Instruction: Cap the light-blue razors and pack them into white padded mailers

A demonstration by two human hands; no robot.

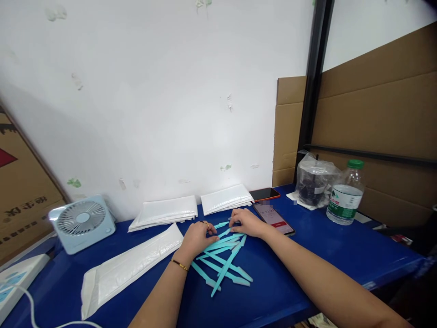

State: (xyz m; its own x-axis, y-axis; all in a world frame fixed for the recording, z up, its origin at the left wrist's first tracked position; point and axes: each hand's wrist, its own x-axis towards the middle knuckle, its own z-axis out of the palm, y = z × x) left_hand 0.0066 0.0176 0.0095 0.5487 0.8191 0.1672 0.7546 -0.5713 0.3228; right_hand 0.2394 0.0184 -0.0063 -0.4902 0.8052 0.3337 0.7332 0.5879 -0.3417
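Observation:
A loose, crisscrossed pile of turquoise eyebrow razors (227,266) lies on the blue table. At its left upper side, my left hand (198,239) arches over the razors; the thumb and bent fingers are apart, with the thumb touching the pile. Across from it, my right hand (247,222) has its fingers bent down and closed on the end of a razor at the far side of the pile. Another razor spans the small gap between the two hands. The fingers partly cover the razor ends there.
White padded mailers stand in two stacks, a left stack (167,211) and a right stack (225,199); a single mailer (133,269) lies nearer. Two phones, one lit (275,218) and one dark (265,195), flank a bottle (345,196) and bagged container (312,182). A fan (83,223) and power strip (20,284) sit left.

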